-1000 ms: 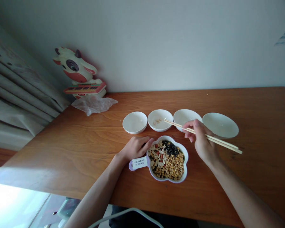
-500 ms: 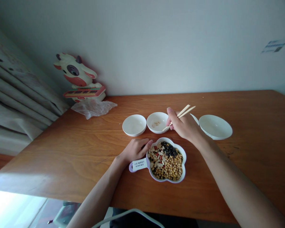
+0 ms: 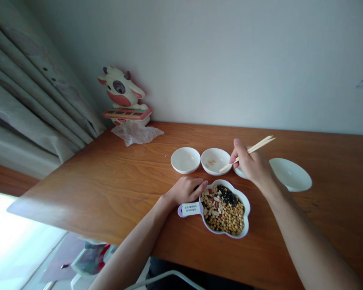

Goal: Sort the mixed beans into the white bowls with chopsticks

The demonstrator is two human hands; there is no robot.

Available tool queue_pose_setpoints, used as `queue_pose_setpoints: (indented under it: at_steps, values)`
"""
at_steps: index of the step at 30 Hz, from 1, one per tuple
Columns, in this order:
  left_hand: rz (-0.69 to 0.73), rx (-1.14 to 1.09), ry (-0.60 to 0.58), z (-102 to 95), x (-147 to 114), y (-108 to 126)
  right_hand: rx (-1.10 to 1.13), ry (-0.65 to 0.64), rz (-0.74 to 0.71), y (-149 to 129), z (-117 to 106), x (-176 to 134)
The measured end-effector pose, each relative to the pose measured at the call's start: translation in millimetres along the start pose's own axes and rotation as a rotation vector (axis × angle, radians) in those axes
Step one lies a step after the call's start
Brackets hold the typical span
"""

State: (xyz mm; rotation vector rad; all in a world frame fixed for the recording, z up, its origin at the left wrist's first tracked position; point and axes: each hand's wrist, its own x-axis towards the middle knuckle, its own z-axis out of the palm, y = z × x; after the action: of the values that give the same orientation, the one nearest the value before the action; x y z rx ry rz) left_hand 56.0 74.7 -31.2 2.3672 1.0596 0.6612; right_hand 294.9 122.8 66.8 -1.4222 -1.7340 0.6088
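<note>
Fingers bent, the right hand (image 3: 250, 162) is closed around two wooden chopsticks (image 3: 261, 144), with its knuckles up and its thumb side toward the wall (image 3: 230, 72). Its arm comes in from the bottom right corner and slants up and across the tabletop (image 3: 109, 185). The thin ends of the chopsticks point down and to the left, over the near right edge of the second bowl (image 3: 216, 155), and the thick ends stick up past the back of the hand. Some pale bits (image 3: 211, 162) lie in that bowl. The left hand (image 3: 186, 190) is palm down with curled fingers, and its front fingers touch the rim of the flower-shaped dish (image 3: 246, 226) beside the handle (image 3: 180, 212). I cannot tell if they pinch it. That dish sits near the front edge, full of peanuts (image 3: 213, 206), black beans (image 3: 229, 195) and yellow beans (image 3: 233, 219). Behind it, the first bowl (image 3: 186, 160) is on the left, the third bowl (image 3: 240, 173) is partly hidden by the right hand, and the fourth bowl (image 3: 292, 175) is on the right. A cow toy (image 3: 121, 94) stands at the back left, with a clear plastic bag (image 3: 137, 134) in front.
</note>
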Motion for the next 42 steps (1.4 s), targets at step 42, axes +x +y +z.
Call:
queue_pose_setpoints:
  at_steps: [42]
  values:
    - [0.014,0.007,-0.027,-3.4,0.9,2.0,0.195,0.290,0.075,87.1,-74.6,-19.7]
